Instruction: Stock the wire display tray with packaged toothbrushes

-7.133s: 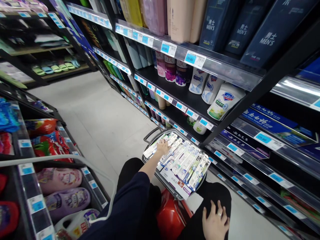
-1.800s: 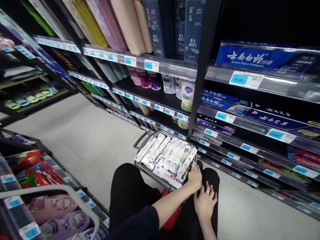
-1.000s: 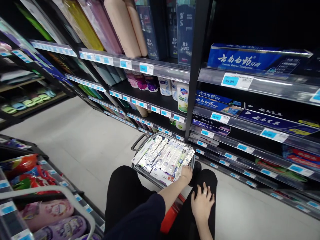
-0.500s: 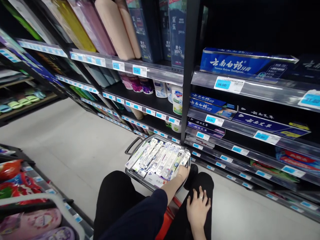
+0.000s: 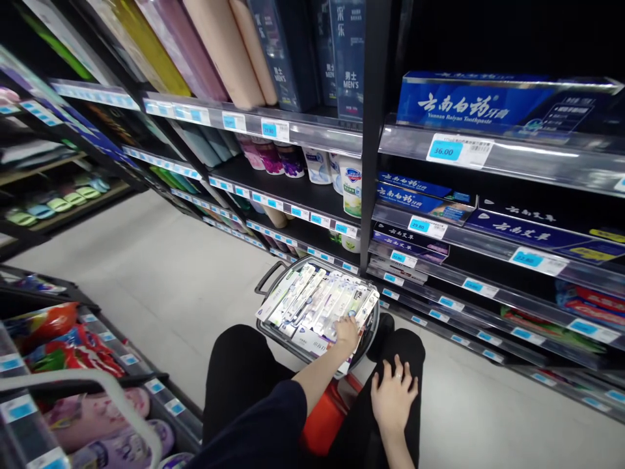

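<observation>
Left hand (image 5: 347, 331) reaching across body, fingertips on toothbrush packs (image 5: 319, 301) at near right end of row; not closed around any, cannot tell whether one is pinched. Packs lying side by side on top of basket (image 5: 267, 281), basket on floor just in front of knees, at foot of shelf upright (image 5: 372, 130). Right hand (image 5: 393, 397) flat and empty, fingers spread, resting on right thigh, just right of basket. Toothpaste boxes (image 5: 459, 104) on shelves right of basket.
</observation>
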Demonstrator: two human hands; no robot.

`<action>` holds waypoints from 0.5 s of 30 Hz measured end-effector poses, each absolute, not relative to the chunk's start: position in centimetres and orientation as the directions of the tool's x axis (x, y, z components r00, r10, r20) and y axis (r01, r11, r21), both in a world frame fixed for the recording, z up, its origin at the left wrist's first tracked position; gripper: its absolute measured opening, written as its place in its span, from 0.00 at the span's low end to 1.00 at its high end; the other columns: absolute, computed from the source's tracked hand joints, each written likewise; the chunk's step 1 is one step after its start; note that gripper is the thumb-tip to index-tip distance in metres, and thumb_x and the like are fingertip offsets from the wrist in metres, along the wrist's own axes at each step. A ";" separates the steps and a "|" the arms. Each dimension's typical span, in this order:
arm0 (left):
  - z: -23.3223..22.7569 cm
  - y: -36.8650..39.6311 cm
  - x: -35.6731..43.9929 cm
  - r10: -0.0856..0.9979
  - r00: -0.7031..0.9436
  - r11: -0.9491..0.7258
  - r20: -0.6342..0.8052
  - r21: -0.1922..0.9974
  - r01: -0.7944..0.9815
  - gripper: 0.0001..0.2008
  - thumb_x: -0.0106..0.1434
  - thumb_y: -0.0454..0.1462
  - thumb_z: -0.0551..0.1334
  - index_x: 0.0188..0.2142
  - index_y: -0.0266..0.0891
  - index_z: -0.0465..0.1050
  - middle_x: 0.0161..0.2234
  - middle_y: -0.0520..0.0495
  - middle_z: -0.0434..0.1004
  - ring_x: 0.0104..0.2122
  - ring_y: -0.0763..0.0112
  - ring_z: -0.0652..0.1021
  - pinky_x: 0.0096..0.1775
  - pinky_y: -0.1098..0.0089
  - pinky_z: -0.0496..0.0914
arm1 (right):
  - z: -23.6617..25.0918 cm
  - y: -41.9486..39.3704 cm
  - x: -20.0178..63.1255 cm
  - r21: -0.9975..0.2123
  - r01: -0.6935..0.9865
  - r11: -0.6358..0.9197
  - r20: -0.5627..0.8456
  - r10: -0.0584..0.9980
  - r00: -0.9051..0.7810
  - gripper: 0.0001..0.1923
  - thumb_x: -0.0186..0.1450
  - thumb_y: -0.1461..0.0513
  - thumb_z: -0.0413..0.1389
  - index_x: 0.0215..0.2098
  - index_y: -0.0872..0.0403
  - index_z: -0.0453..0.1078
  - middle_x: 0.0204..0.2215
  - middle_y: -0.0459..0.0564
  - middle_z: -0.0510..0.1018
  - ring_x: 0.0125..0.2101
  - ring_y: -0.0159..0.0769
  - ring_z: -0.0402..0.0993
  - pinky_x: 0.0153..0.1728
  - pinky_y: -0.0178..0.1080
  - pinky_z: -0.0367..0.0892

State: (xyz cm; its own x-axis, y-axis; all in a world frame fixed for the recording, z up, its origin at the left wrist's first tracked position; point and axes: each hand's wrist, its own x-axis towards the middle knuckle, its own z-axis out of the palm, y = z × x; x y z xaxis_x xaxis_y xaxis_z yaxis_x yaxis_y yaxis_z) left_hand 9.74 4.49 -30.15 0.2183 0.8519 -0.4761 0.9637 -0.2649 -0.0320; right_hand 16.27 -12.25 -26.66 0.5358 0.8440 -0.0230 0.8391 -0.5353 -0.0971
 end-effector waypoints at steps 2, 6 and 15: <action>-30.2 4.7 9.9 0.849 0.206 -0.249 -0.486 -0.023 0.968 0.25 0.60 0.41 0.55 0.54 0.29 0.62 0.48 0.29 0.69 0.50 0.52 0.70 0.47 0.57 0.65 | -26.6 -12.3 16.3 -0.097 0.839 -0.535 -0.025 0.844 0.535 0.20 0.63 0.58 0.47 0.51 0.51 0.70 0.59 0.52 0.59 0.60 0.52 0.50 0.59 0.58 0.41; -29.7 5.2 9.6 0.838 0.242 -0.252 -0.489 0.046 0.966 0.26 0.64 0.44 0.48 0.55 0.29 0.60 0.48 0.30 0.70 0.48 0.55 0.72 0.45 0.60 0.67 | -26.5 -12.4 16.4 -0.095 0.840 -0.535 -0.021 0.844 0.536 0.20 0.64 0.58 0.47 0.51 0.51 0.70 0.59 0.52 0.59 0.60 0.52 0.50 0.59 0.59 0.41; -29.8 4.7 8.8 0.782 0.329 -0.337 -0.530 0.084 0.938 0.31 0.58 0.49 0.58 0.54 0.27 0.62 0.46 0.29 0.72 0.48 0.50 0.74 0.46 0.57 0.68 | -26.8 -12.4 16.2 -0.098 0.842 -0.530 -0.018 0.847 0.531 0.20 0.64 0.58 0.46 0.51 0.51 0.70 0.59 0.52 0.58 0.60 0.52 0.50 0.59 0.58 0.41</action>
